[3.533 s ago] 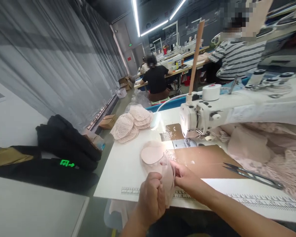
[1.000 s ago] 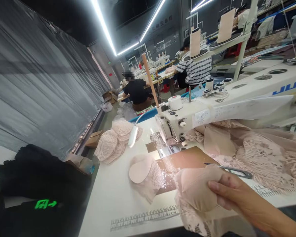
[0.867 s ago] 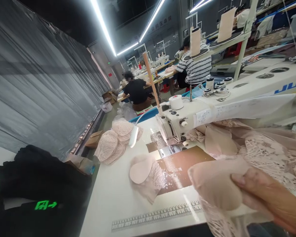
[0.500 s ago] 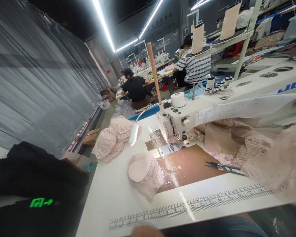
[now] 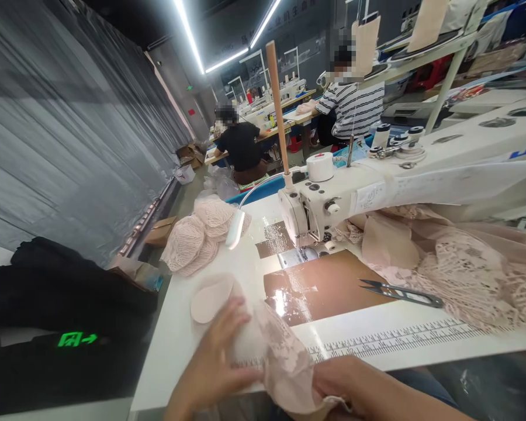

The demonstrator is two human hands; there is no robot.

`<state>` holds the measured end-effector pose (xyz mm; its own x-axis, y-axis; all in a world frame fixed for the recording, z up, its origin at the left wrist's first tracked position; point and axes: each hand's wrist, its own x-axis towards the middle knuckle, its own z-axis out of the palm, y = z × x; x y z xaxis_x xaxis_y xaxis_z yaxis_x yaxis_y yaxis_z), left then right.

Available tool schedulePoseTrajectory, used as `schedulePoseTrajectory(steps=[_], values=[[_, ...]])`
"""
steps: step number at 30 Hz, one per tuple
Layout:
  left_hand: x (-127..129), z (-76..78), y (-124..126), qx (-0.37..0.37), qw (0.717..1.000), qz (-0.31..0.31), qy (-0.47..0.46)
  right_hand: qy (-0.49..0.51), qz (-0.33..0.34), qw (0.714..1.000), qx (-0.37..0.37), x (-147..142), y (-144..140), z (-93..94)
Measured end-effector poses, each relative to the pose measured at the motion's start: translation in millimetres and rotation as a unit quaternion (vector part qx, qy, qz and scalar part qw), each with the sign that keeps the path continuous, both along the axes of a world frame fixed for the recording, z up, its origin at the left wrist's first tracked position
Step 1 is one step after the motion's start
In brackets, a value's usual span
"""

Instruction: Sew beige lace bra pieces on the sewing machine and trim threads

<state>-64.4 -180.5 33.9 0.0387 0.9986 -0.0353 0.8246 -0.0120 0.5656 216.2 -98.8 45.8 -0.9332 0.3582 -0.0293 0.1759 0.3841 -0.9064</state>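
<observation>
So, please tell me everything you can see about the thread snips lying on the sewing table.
The thread snips are slim, dark metal, with two pointed blades at the left end, slightly apart, and a long loop handle running right. They lie flat on the table, partly on the glossy brown panel and partly on the white surface. They sit in front of the sewing machine, beside the heap of pink lace fabric. Neither hand touches them.

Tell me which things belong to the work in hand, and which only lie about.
In hand:
left hand
right hand
lace bra piece
foam cup pad

Lying about:
thread snips
stack of lace cups
black garment
</observation>
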Motion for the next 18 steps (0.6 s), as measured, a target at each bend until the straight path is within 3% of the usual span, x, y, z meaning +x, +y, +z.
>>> schedulePoseTrajectory(steps=[2, 4, 6, 8, 11, 13, 15, 16, 18], values=[[24, 6.9, 1, -0.075, 0.979, -0.118, -0.147, 0.034, 0.051, 0.998, 0.015, -14, 2, 8.8], [42, 7.7, 8, -0.15, 0.949, -0.149, -0.235, 0.049, 0.043, 0.996, 0.062, -16, 7, 12.1], [48, 5.4, 15, -0.143, 0.951, -0.084, -0.261, 0.054, -0.03, 0.988, 0.14, -8, 15, 10.5], [44, 3.2, 19, -0.077, 0.969, 0.027, -0.233, 0.073, -0.131, 0.968, 0.203, 5, 26, 6.8], [37, 1.5, 20, 0.004, 0.968, 0.161, -0.192, 0.116, -0.273, 0.927, 0.229, 23, 40, 1.7], [43, -0.3, 21, 0.023, 0.951, 0.188, -0.243, 0.121, -0.354, 0.901, 0.218, 26, 45, -1.4], [59, -3.5, 22, -0.001, 0.921, 0.143, -0.361, 0.103, -0.385, 0.899, 0.18, 21, 46, -6.1], [69, -5.5, 23, -0.028, 0.898, 0.097, -0.428, 0.087, -0.372, 0.913, 0.144, 17, 46, -9.4], [89, -9.5, 26, -0.1, 0.835, -0.019, -0.541, 0.067, -0.289, 0.955, 0.03, 8, 42, -17.8]])
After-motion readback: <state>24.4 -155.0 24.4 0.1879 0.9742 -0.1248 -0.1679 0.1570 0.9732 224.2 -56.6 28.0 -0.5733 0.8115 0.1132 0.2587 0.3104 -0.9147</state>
